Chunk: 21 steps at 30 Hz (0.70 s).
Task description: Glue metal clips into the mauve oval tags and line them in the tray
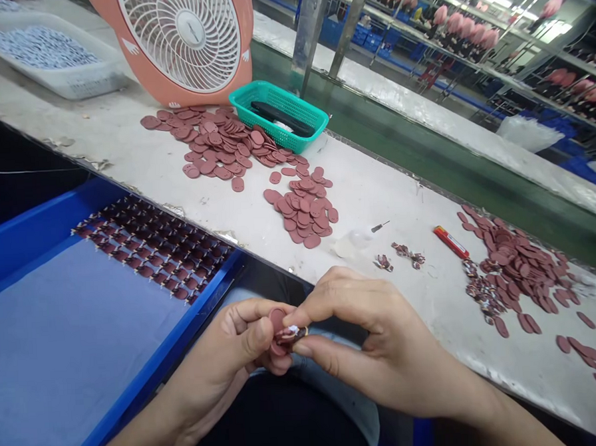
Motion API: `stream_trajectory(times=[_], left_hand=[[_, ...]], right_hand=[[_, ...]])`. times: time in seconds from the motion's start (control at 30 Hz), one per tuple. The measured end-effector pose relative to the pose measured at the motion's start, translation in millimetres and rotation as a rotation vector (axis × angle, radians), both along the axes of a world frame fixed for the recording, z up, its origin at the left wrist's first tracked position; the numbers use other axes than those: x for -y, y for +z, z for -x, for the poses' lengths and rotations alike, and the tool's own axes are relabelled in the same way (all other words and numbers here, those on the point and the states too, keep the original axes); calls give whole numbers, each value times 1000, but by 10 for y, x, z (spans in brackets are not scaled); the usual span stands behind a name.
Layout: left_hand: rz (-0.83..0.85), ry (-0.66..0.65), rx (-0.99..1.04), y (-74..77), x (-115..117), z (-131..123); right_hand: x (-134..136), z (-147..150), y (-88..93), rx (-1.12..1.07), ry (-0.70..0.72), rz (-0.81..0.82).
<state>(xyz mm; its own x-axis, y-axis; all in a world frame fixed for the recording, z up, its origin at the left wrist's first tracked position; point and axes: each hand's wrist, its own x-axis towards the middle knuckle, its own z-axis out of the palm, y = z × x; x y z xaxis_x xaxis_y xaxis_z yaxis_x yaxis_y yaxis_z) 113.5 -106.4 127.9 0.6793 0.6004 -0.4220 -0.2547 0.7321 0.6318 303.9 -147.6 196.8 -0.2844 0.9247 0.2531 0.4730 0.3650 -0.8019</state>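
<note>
I have the left hand (220, 367) and right hand (374, 339) nearest, both pinched shut on a maroon oval piece (278, 320); rows of pieces (152, 247) look done in the blue tray (53, 226), while loose piles (224, 143) remain on the bench (377, 199).

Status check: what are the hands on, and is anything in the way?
Left hand and right hand pinching a mauve oval piece with a patterned scrap. Blue tray beside left hand, not blocking.

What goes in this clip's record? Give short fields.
left hand: pinches reddish oval pieces
right hand: pinches a small patterned piece against them
beside: blue tray holding rows of pieces
rest: red lighter; teal basket; pink fan
</note>
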Motion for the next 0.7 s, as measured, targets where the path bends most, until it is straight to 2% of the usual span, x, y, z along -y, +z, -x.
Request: stream_trajectory(times=[0.23,0.5,0.7], left_hand=[[-43,26,64,80,37,-7],[-22,1,113,72,29,-26],[-3,22,108,56,18,-27]], right_hand=[[74,20,-38,-26,42,-77],[88,69,-10,-36,23,-129],[58,79,-23,-36,1,-88]])
